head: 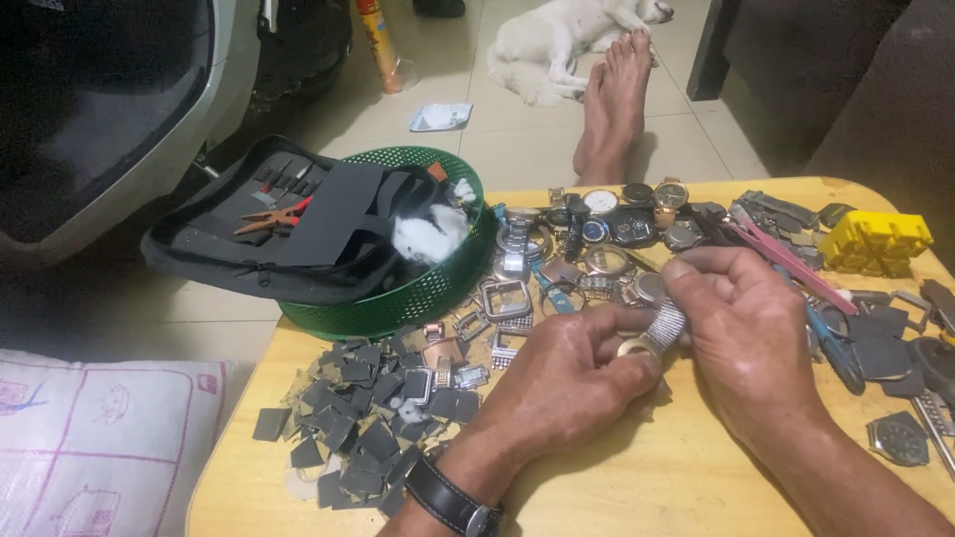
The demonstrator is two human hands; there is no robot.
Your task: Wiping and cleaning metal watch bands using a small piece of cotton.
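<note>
Hands (567, 383) (741, 328) pinch-grip metal watch band (665, 326); bare table (617, 487) near edge.

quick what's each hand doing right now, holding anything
Left hand: closed, pinching a watch case between the fingertips.
Right hand: closed, gripping the metal watch band joined to that case.

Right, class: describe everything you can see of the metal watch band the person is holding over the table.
The metal watch band looks like silvery mesh, a short ribbed strip running diagonally. The right hand pinches its upper end, while the left hand grips its lower end, where a pale round watch case seems attached. It is held just above the wooden table, touching only fingers. Its clasp is hidden.
</note>
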